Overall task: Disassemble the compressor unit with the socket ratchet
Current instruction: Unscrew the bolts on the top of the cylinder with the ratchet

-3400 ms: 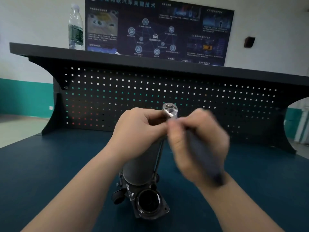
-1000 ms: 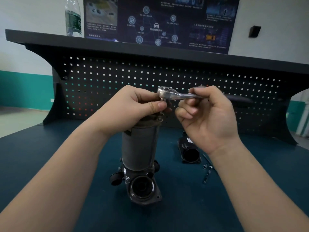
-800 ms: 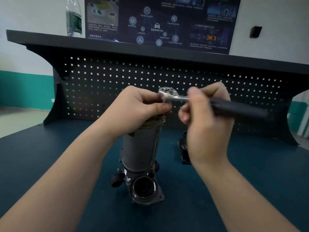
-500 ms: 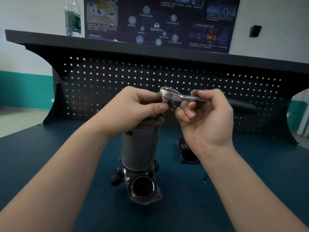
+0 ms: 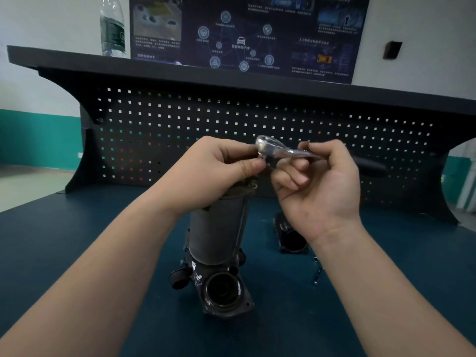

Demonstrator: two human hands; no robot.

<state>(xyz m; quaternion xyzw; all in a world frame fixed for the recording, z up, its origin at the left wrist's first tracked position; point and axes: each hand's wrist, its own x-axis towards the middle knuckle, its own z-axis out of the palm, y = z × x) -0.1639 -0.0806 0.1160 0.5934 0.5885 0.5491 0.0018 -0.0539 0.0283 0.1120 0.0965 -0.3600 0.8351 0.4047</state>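
Fingers of the left hand (image 5: pixel 219 171) are curled over the top end of the compressor (image 5: pixel 219 235), thumb pinching just under the ratchet (image 5: pixel 280 150) head; those of the right hand (image 5: pixel 319 181) are curled around the ratchet's metal shank, the dark grip projecting toward 3 o'clock. Nearest, at 6 o'clock, the compressor's open round port with a bolt flange faces the viewer; no cover is fitted there. The grey cylindrical body stands tilted on the blue bench (image 5: pixel 77 240), a slim rod running up its right side. At 4 o'clock lie loose bolts (image 5: pixel 316 273), and behind them a separate black housing (image 5: pixel 291 235), judged already removed. Work is judged partway: a fastener at the top end is being turned; whether it is loose cannot be told. Beyond stands the pegboard (image 5: pixel 231 119).
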